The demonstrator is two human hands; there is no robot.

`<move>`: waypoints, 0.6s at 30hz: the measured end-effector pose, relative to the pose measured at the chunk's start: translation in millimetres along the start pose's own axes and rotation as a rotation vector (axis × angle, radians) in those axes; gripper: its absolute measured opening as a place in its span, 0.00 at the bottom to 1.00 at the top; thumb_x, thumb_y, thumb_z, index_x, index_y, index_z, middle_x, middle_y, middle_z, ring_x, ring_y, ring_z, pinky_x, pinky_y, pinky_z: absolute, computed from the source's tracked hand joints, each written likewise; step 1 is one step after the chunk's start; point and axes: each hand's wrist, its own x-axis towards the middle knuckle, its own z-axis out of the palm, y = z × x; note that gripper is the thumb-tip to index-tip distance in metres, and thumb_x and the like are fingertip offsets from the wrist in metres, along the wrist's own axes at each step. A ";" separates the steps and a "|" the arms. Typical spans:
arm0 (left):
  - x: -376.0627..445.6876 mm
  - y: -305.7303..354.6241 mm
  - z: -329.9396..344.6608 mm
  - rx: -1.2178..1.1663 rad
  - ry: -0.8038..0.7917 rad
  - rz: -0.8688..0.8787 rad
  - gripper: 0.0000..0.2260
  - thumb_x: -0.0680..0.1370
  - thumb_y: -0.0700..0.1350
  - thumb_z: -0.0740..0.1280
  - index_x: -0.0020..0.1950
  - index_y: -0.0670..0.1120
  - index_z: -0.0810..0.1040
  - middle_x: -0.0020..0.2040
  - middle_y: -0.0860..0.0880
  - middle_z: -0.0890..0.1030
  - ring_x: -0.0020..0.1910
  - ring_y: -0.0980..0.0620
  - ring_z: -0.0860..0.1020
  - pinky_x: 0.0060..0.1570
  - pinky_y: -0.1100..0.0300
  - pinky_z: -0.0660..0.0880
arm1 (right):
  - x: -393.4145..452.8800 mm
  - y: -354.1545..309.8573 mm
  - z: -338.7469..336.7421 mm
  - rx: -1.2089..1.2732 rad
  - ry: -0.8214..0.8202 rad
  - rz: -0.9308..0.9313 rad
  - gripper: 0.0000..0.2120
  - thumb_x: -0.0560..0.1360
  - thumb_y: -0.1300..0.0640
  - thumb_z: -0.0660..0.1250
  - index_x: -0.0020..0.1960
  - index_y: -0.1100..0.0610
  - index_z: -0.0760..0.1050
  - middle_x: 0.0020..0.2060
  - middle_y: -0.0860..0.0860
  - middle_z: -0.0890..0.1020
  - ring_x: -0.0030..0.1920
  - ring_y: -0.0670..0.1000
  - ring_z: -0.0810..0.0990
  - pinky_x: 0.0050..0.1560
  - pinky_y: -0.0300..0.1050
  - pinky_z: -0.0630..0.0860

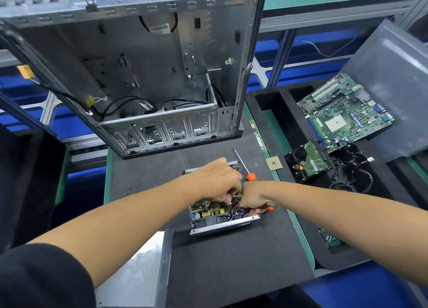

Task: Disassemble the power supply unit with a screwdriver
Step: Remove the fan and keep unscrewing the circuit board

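The power supply unit (222, 225) lies open on the black mat, its circuit board and black cables showing inside the metal shell. My left hand (215, 182) reaches down into it from the far side, fingers curled among the cables. Just to the right, my right hand (253, 199) is at the unit's right corner and grips the screwdriver (250, 176). Its orange-ended handle runs through my fist, and the metal shaft points away from me. My hands hide most of the unit's inside.
An emptied computer case (139, 76) stands open behind the unit. A loose metal cover (165, 259) lies near left. To the right are a processor chip (274, 163), a hard drive (311, 162), a motherboard (342, 113) on a black foam tray, and a grey panel (398, 88).
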 end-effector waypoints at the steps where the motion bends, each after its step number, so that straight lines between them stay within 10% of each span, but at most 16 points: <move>1: 0.0 0.3 -0.5 -0.002 -0.003 0.001 0.04 0.71 0.48 0.71 0.38 0.50 0.78 0.35 0.57 0.67 0.35 0.55 0.66 0.37 0.57 0.48 | -0.7 1.4 0.5 -0.023 0.019 -0.022 0.10 0.76 0.66 0.58 0.37 0.59 0.70 0.28 0.55 0.74 0.24 0.48 0.69 0.21 0.35 0.63; 18: 0.0 3.6 -6.0 0.018 -0.036 -0.013 0.11 0.72 0.47 0.70 0.34 0.52 0.69 0.35 0.56 0.65 0.37 0.54 0.67 0.41 0.58 0.52 | 5.4 4.2 0.3 -0.018 0.035 0.022 0.12 0.78 0.60 0.59 0.37 0.59 0.72 0.29 0.53 0.76 0.24 0.47 0.65 0.24 0.36 0.60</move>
